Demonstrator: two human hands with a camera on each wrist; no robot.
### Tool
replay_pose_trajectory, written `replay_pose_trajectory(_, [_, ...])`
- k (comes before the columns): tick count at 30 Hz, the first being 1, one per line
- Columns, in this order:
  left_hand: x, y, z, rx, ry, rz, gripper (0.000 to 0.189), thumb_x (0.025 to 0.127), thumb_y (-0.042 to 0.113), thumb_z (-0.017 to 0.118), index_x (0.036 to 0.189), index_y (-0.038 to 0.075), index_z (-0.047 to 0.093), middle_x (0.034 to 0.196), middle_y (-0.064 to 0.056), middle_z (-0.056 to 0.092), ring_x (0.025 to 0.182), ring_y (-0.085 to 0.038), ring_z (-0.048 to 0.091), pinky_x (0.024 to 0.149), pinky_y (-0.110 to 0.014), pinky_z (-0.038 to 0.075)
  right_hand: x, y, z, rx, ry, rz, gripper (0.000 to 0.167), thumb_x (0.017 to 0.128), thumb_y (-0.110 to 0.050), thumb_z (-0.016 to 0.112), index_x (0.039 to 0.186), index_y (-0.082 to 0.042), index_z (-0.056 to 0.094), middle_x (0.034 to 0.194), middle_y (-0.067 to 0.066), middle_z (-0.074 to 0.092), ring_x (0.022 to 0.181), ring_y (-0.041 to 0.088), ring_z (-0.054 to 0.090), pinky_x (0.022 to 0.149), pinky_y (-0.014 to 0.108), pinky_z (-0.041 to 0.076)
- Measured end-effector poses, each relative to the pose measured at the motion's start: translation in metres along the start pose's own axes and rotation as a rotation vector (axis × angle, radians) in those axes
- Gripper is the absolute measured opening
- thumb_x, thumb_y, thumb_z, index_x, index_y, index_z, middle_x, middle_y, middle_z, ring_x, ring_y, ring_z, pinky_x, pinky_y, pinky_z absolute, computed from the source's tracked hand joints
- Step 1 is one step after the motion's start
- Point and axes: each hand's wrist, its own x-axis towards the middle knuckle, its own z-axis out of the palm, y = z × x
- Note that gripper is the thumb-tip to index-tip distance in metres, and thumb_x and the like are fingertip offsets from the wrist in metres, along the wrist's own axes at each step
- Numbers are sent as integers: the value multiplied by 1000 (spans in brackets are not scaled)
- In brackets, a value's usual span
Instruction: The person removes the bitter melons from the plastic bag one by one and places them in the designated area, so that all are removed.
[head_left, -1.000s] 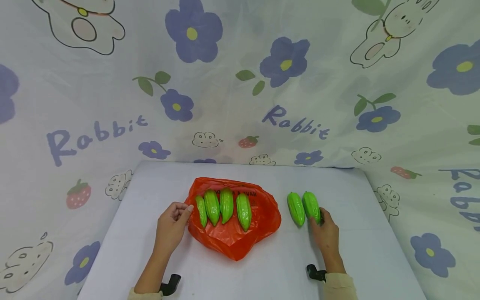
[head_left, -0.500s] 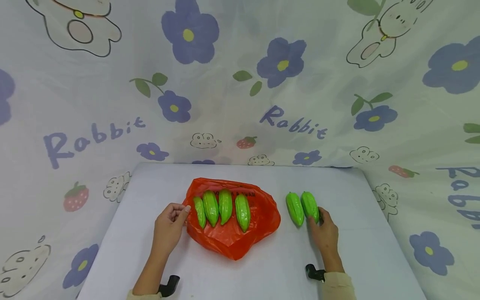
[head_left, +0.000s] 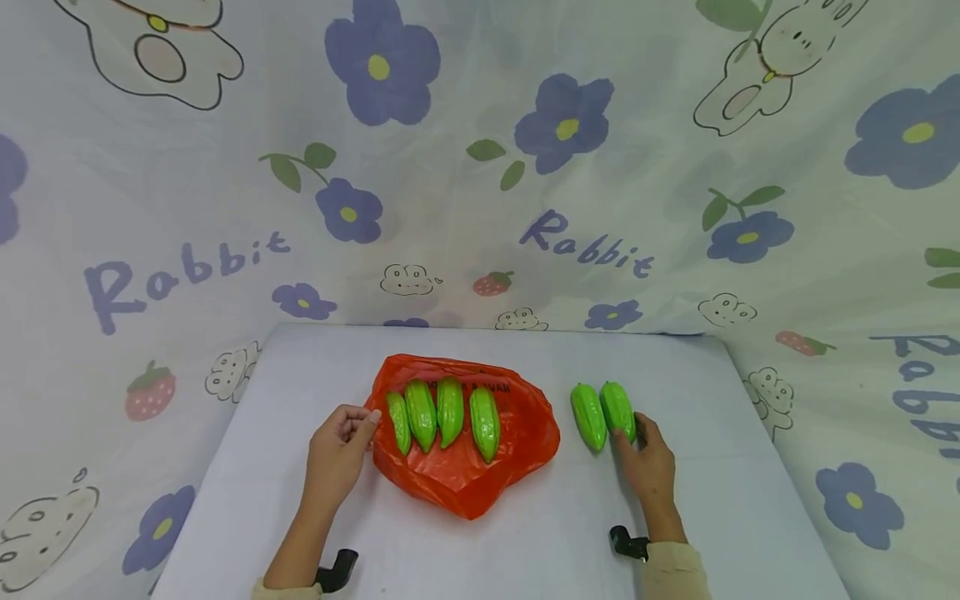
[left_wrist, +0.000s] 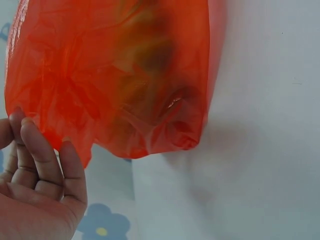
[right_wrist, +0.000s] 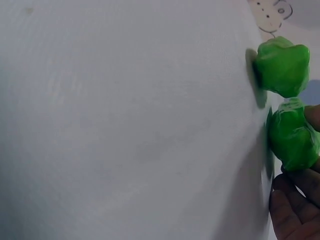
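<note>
A red plastic bag (head_left: 442, 487) is spread on the white table, with several green bitter melons (head_left: 450, 412) showing on it in the head view. My left hand (head_left: 341, 450) pinches the bag's left edge between thumb and fingers. In the left wrist view the fingertips meet the translucent bag (left_wrist: 150, 110), and dark shapes show through it. Two more bitter melons lie side by side right of the bag. The right hand (head_left: 648, 467) grips the near end of the right melon (head_left: 617, 408), thumb on one side and fingers on the other. The left melon (head_left: 588, 417) lies untouched beside it.
The white table (head_left: 525, 550) ends at a back edge against a hanging cloth (head_left: 450, 167) printed with flowers and rabbits. Black wrist-camera mounts (head_left: 628, 543) sit at both wrists, below the sleeves' cuffs.
</note>
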Motion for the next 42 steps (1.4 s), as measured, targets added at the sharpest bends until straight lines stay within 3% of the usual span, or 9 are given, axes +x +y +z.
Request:
replay_pose_trajectory(6, [1,-2,0,20,6,-10,28,105,35,67,111,7,65,88,-8,69,82,-28,65,72,-31,60,1,1,4,11,-4,1,56,104,-25,67,149,2,47,148,29,53,137,45,51,112,52,43])
replay_pose_trajectory(37, [0,-5,1,18,1,4,31,105,37,66,112,7,65,88,-9,67,81,-27,64,71,-31,60,-2,1,7,22,-24,29,59,107,-31,61,154,-1,42,153,25,50,142,43,47,115,52,40])
replay_pose_trajectory(42, [0,-5,1,13,1,5,31,104,38,66,111,7,65,88,-10,67,82,-31,64,71,-31,59,-1,3,8,20,-17,25,56,106,-30,62,151,-2,45,151,25,51,141,43,48,115,52,40])
